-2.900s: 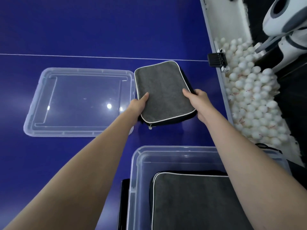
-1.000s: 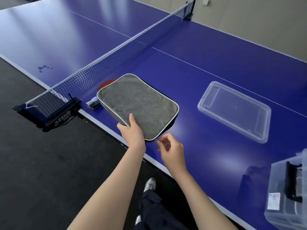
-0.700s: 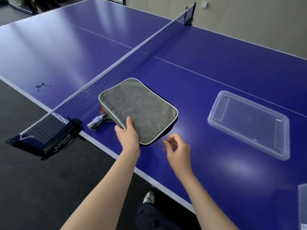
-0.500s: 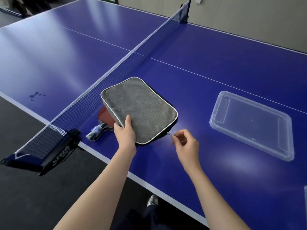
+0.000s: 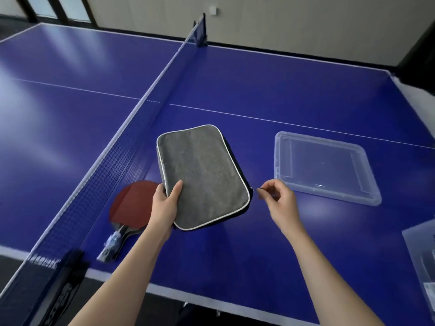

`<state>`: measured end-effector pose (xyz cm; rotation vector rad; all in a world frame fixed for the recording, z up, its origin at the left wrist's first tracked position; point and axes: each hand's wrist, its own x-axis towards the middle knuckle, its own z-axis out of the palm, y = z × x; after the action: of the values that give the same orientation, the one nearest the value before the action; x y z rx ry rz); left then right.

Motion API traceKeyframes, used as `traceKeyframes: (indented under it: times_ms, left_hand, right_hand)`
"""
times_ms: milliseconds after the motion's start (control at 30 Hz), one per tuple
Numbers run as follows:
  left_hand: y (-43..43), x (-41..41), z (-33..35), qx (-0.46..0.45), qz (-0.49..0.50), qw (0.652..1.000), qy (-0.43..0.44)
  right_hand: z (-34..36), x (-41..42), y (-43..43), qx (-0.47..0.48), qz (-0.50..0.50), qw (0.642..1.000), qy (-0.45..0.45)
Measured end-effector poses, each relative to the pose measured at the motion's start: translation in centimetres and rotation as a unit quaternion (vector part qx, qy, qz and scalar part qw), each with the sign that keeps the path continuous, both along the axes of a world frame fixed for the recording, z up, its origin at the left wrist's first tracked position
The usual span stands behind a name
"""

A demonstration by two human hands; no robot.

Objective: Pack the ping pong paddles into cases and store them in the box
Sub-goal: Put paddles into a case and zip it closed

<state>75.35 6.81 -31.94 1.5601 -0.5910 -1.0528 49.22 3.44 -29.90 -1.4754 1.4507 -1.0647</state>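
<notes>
The left hand grips the grey case over the blue table; the right hand pinches what looks like its zip pull. The net runs left of both, with a beige wall beyond.

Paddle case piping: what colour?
White piping on the grey case; the head view shows it best.
</notes>
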Motion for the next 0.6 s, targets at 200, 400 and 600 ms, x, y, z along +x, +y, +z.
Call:
traceKeyframes:
  times_ms: [200,400,600]
  left_hand:
    - [-1.2,1.1,0.7,-0.013,-0.130,0.991,-0.021]
    - [-0.8,1.7,1.1,-0.047,-0.216,0.972,-0.082]
    - [0.1,3.0,0.7,-0.046,-0.318,0.941,-0.105]
  right_hand:
    - [1.5,0.0,-1.6,-0.009,-0.022,1.000,0.005]
    - [2.0,-0.7,-1.9,-0.014,-0.035,0.999,-0.016]
    - [2.4,-2.5,-3.0,-0.017,-0.063,0.997,-0.032]
